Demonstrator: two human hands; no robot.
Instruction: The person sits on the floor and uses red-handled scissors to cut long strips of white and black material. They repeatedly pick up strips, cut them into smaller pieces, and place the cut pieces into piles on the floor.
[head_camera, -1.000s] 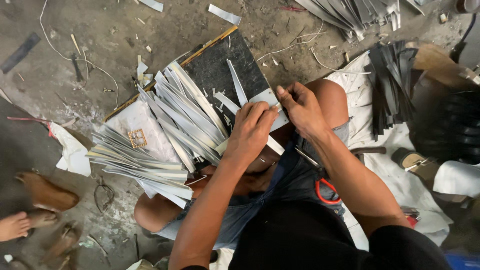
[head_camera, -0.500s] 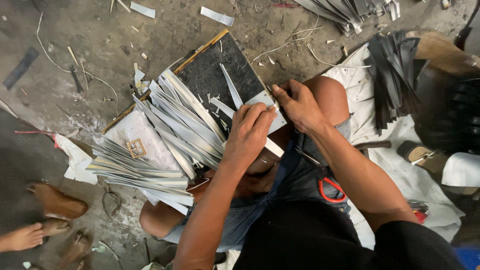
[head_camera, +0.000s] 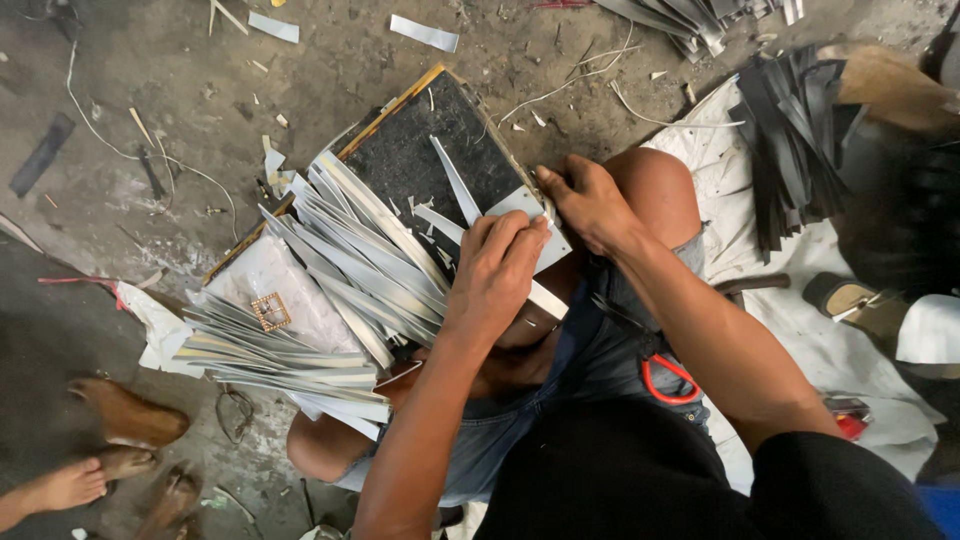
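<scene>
Left hand (head_camera: 497, 275) pressing a pale strip (head_camera: 530, 222) flat on the dark board (head_camera: 415, 150) (steadying it); right hand (head_camera: 588, 203) closed at the strip's end, tool hidden. Cut strips (head_camera: 340, 270) fanned alongside.

Pale grey-white strips (head_camera: 340, 270) fan across a black, speckled board (head_camera: 420, 155) with a tan wooden edge. A gold square buckle (head_camera: 270, 311) rests on white cloth (head_camera: 255, 275). Red-handled scissors (head_camera: 668, 380) lie against blue denim shorts (head_camera: 590, 350).

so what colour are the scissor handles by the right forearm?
Red scissor handles, seen in the head view.
</scene>
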